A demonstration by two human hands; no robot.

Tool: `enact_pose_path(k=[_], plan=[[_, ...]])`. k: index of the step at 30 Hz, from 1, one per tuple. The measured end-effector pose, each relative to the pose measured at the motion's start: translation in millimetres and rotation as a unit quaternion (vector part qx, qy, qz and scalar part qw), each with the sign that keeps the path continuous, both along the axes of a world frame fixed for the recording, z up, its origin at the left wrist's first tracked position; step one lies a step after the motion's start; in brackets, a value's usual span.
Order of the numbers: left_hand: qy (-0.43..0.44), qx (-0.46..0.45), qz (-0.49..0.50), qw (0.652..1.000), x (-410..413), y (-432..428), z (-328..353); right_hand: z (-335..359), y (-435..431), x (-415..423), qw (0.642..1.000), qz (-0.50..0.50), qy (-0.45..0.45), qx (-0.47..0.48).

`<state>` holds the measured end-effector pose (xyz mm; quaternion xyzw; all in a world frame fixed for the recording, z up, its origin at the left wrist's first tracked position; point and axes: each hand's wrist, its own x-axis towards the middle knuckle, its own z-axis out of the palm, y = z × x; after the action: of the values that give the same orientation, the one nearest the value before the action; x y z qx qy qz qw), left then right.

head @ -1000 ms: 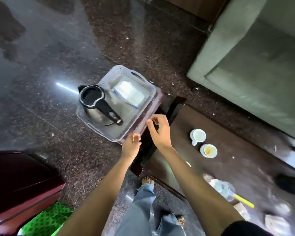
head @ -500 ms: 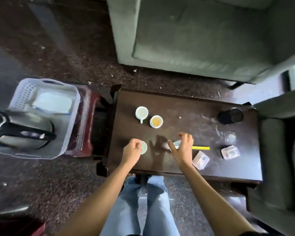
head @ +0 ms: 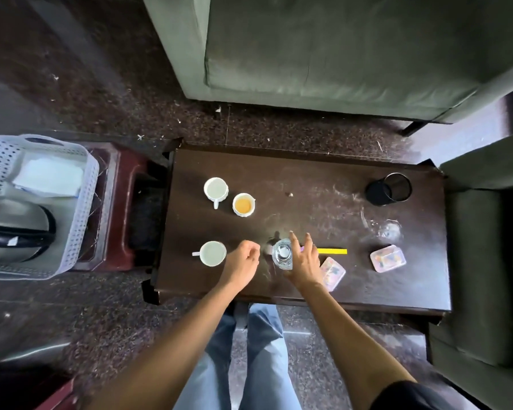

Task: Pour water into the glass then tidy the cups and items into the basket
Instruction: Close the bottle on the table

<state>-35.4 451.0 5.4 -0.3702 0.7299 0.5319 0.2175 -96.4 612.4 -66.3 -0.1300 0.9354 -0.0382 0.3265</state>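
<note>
A clear glass (head: 282, 252) with water stands near the front middle of the dark wooden table (head: 308, 184). My right hand (head: 304, 261) is spread open just right of it, fingers beside its rim. My left hand (head: 243, 260) hovers loosely curled between the glass and a white cup (head: 212, 253) at the front left. Two more white cups stand further back: an empty one (head: 216, 189) and one with orange liquid (head: 243, 204). The white perforated basket (head: 83, 208) sits on a red stool at the left, holding a steel kettle (head: 15, 229) and a white packet (head: 49, 177).
A black mesh pen holder (head: 389, 189) lies tipped at the table's back right. Two small clear boxes (head: 387, 258) (head: 333, 273) and a yellow stick (head: 332, 251) lie at the front right. Green armchairs (head: 323, 48) stand behind and to the right. My legs are below the table edge.
The view swung from the basket to the table. Both hands left the basket's edge and came over the table; the right hand now sits beside the glass, the left moved right off the front cup.
</note>
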Motion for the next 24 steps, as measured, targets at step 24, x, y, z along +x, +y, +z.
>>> enact_pose_path(k=[24], plan=[[-0.011,-0.034,0.065,0.997,-78.2,10.9,-10.3,21.1,-12.2,-125.1,0.998,-0.012,-0.007,-0.06]])
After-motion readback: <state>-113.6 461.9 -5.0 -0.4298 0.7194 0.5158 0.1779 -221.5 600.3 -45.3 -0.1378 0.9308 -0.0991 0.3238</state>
